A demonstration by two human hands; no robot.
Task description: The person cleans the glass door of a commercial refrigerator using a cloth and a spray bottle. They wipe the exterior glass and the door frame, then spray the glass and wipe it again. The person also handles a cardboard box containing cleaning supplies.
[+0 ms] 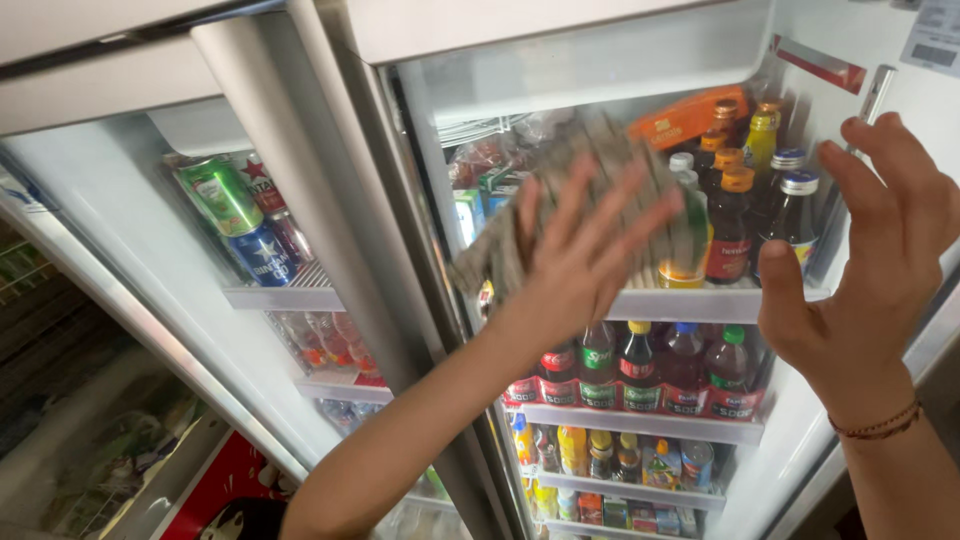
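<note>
Pressed flat against the glass with fingers spread wide, the left hand (580, 255) is kept open over a grey, blurry cloth (600, 195), so nothing is really clamped, just pushed with the palm. The cloth is spread on the glass door (460, 120) of a drinks fridge, around 12 o'clock from the wrist, and it's too smeared for its weave to be made out. Over at 3 o'clock the right hand (870, 250) is held open as well, fingers curled loosely by the door's edge, with a thin red string bracelet (880, 425) worn on the wrist; whether the frame is actually touched can't be told. Behind the glass, dark bottles with orange and blue caps (740, 215) are lined up on the top shelf, and an orange flat pack (680, 115) is wedged above them at about 1 o'clock. One shelf down, at 6 o'clock from the cloth, a row of bottles with red labels (640, 370) is seen, with yellow, blue and green caps. Lower still, smaller yellow and orange bottles (590, 450) are stacked. Off at 9 o'clock, in the neighbouring door, a green can (220, 195) and a blue can (262, 258) are laid tilted on a white shelf. A red-edged sticker (820, 65) is stuck up at 1 o'clock, and a white label (935, 40) sits in the top corner.
</note>
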